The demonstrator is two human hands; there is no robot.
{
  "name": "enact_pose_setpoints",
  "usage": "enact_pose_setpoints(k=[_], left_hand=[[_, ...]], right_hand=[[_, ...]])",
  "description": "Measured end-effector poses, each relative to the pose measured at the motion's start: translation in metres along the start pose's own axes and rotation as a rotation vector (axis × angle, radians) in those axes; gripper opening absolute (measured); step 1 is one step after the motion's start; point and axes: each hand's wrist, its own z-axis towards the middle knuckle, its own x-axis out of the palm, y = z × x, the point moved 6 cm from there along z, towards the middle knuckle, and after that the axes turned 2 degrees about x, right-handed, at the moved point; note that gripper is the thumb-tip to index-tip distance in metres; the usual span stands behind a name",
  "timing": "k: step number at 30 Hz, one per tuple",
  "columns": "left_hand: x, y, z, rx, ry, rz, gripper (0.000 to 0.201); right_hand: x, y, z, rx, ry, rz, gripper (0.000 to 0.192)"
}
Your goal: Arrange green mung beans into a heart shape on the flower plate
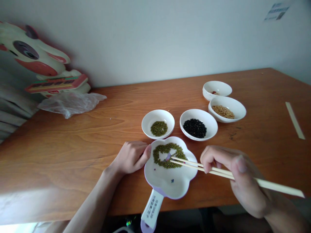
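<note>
My right hand [243, 176] is closed around a pair of light wooden chopsticks [216, 171]. Their tips meet among green mung beans [171, 148] in a white flower-shaped bowl [167, 179] with a lilac rim and a labelled handle [152, 207]; I cannot tell whether a bean is between the tips. My left hand [133, 157] rests on the table with curled fingers, its thumb at the bowl's left rim; the fingertips are hidden. Just behind stand a white bowl [148, 124] of mung beans [159, 128] and another white bowl [211, 124] of black beans [194, 128].
Farther right, one white bowl [239, 110] holds tan beans [223, 111]; another [222, 86] behind it has a few reddish pieces. A paper chopstick sleeve or strip [294, 120] lies far right. A cow-shaped toy [46, 61] and clear plastic bag [73, 103] are back left.
</note>
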Motion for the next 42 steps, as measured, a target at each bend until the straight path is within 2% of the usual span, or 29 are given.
enact_pose_setpoints(k=[6, 23, 28, 31, 36, 38, 42], left_hand=[[-0.001, 0.0, 0.001, -0.009, -0.007, 0.003, 0.041], [0.001, 0.002, 0.001, -0.007, -0.001, 0.002, 0.042], [0.0, 0.002, 0.0, -0.009, -0.001, 0.002, 0.042], [0.0, 0.002, 0.0, -0.006, 0.0, 0.01, 0.042], [0.001, 0.004, -0.001, -0.011, 0.01, 0.001, 0.041], [0.002, 0.004, -0.001, -0.011, 0.013, 0.001, 0.041], [0.001, 0.002, -0.001, 0.003, 0.005, 0.007, 0.043]], right_hand=[[0.001, 0.005, 0.002, -0.028, 0.003, -0.028, 0.066], [-0.002, -0.004, -0.002, -0.066, -0.044, 0.013, 0.063], [-0.015, -0.005, -0.004, -0.07, -0.131, 0.002, 0.07], [-0.029, 0.002, -0.001, -0.076, -0.262, 0.022, 0.076], [-0.036, 0.026, 0.024, -0.223, -0.47, 0.16, 0.072], [-0.03, 0.032, 0.038, -0.264, -0.464, 0.221, 0.07], [-0.016, 0.039, 0.053, -0.239, -0.414, 0.241, 0.069]])
